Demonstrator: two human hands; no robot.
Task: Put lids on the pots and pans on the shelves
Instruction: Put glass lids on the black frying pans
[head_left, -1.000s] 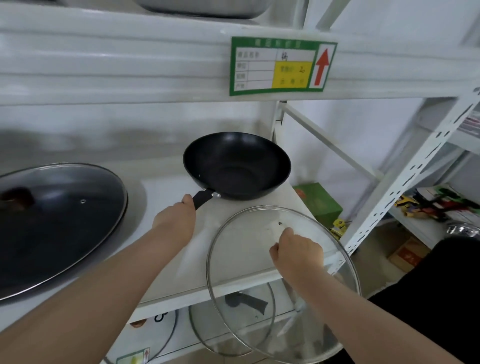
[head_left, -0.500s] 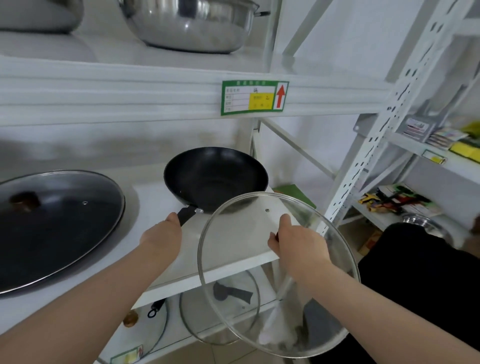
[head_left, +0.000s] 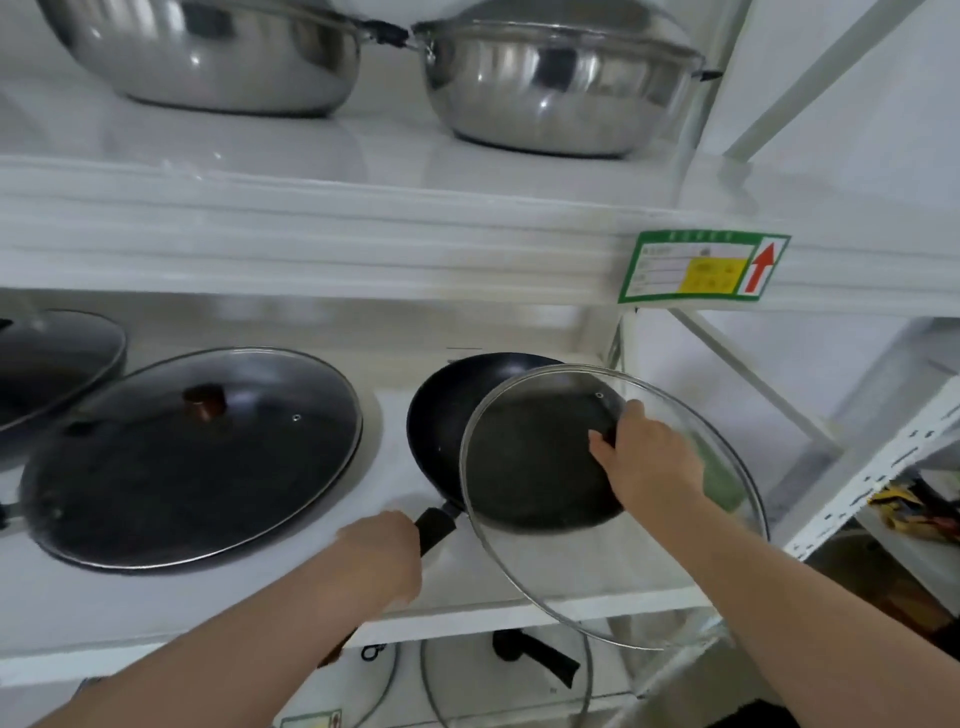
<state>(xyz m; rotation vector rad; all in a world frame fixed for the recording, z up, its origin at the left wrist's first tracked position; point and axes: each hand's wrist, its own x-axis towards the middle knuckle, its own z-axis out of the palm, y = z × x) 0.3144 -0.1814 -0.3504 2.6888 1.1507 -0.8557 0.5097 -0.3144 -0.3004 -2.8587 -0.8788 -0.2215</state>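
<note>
A black wok (head_left: 441, 421) stands on the middle white shelf (head_left: 587, 566), its handle pointing toward me. My left hand (head_left: 382, 551) grips that handle. My right hand (head_left: 641, 457) holds a round glass lid (head_left: 530, 467) by its knob, tilted over the wok's right half, with its near edge hanging past the shelf front. To the left sits a large pan under a glass lid with a brown knob (head_left: 192, 462).
Two steel pots (head_left: 556, 83) stand on the top shelf, and a third lidded pan (head_left: 52, 358) is at the far left. More glass lids (head_left: 506, 675) lie on the lower shelf. A green label (head_left: 701, 267) marks the shelf edge. White rack uprights (head_left: 857, 467) rise at the right.
My right hand has carried the glass lid up and forward from below the shelf edge until it overlaps the wok. My left hand stays on the wok handle. My view has risen.
</note>
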